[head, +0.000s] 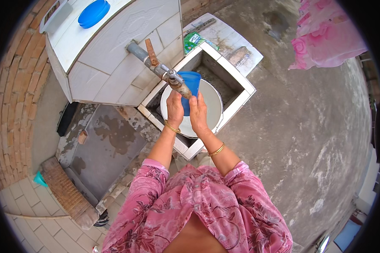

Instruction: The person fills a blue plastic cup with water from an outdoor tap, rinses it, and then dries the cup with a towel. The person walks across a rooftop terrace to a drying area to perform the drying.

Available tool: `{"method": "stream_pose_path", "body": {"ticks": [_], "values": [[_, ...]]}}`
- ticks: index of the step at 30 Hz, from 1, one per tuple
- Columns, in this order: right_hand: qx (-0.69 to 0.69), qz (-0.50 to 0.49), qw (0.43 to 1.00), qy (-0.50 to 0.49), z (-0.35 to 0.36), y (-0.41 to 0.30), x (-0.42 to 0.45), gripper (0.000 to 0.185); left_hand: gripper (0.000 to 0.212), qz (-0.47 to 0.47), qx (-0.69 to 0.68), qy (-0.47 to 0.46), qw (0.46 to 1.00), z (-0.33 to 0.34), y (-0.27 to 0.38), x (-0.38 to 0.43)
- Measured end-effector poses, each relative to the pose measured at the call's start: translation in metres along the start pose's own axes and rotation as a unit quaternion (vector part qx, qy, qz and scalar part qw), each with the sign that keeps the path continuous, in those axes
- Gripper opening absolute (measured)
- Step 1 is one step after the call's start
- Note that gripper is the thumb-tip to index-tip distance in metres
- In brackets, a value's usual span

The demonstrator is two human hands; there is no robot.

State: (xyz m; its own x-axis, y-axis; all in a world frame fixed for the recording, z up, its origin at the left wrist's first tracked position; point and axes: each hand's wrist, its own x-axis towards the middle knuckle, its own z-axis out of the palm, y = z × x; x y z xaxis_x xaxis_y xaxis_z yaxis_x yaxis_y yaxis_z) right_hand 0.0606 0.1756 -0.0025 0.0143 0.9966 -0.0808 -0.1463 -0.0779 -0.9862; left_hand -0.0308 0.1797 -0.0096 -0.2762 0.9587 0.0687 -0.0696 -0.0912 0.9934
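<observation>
A blue plastic container is held between my two hands, directly below a worn metal tap that hides part of it. My left hand grips its left side, and my right hand wraps its right side, with the thumb near the spout. Under them a white bucket stands inside a square basin with a white-tiled rim. I cannot tell whether water runs from the tap or what the container holds.
A rusty lever valve sits on the pipe from the tiled counter. On that counter lies a blue plastic lid. Behind the basin are a green packet and a brush. Pink floral cloth hangs at upper right.
</observation>
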Motion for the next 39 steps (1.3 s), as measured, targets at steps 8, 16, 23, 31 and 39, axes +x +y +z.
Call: {"method": "stream_pose_path", "body": {"ticks": [8,16,23,31,39], "values": [[-0.046,0.014,0.999,0.017,-0.006,-0.003,0.006,0.051,0.057,0.107,0.061,0.021,0.992,0.017,0.001,-0.011],[0.107,0.054,0.992,-0.049,-0.016,-0.003,-0.002,0.054,0.039,-0.005,-0.046,-0.11,0.993,-0.008,0.005,-0.009],[-0.154,-0.016,0.988,-0.021,-0.013,-0.001,0.004,0.063,0.043,-0.08,0.033,0.007,0.996,0.003,-0.004,-0.011],[-0.03,-0.058,0.997,0.047,0.007,-0.008,-0.006,0.052,0.057,-0.105,-0.123,0.036,0.986,0.002,0.007,-0.004],[-0.119,0.019,0.992,-0.038,-0.014,-0.006,0.011,0.045,0.069,0.061,-0.041,-0.023,0.997,0.014,0.01,-0.015]]}}
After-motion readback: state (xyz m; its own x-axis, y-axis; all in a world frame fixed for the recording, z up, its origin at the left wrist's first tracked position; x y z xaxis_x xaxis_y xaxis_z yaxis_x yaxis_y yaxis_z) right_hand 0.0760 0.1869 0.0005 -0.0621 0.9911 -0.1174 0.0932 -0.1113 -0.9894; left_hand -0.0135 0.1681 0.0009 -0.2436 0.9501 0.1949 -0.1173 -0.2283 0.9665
